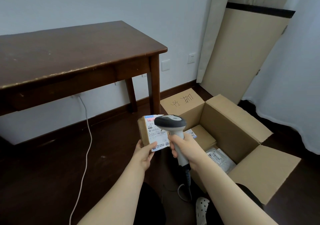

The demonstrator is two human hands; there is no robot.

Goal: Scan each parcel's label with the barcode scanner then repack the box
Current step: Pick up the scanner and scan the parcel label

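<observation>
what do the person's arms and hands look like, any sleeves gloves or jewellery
Both forearms are bare as far as the frame shows them, with no sleeve in view. The left hand and the right hand wear no gloves. No watch, bracelet or ring shows on either wrist or on the fingers that can be seen. There are no markings, tape or cables on the arms.

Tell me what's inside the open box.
A brown labelled parcel and a grey plastic mailer lie in the box. The right hand hides its near corner.
</observation>
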